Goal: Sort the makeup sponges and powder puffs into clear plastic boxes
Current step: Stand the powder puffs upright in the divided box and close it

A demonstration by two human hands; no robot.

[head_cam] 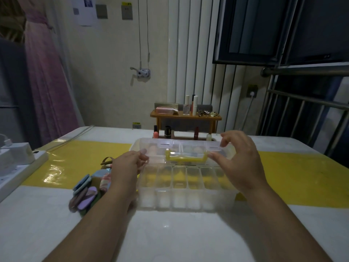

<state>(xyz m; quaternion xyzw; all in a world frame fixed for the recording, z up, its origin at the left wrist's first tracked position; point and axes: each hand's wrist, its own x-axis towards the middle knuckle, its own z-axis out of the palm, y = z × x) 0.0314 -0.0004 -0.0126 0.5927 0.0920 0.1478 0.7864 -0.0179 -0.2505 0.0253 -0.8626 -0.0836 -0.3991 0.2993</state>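
Note:
A clear plastic box (186, 202) with several empty compartments stands on the table in front of me. Its clear lid (160, 146), which has a yellow handle (186, 158), stands tilted up behind the compartments. My left hand (128, 165) pinches the lid's left edge. My right hand (239, 157) pinches its right part between thumb and fingers. Pale rounded shapes show blurred through the lid. A pile of flat powder puffs (88, 191) in blue, purple, pink and marbled colours lies left of the box, partly behind my left forearm.
A white power strip (18, 163) with plugged chargers sits at the table's left edge. Nail polish and lipstick bottles (168, 132) stand behind the box. A small wooden shelf (186, 116) holds more cosmetics. A glossy yellow strip (294, 176) crosses the white table.

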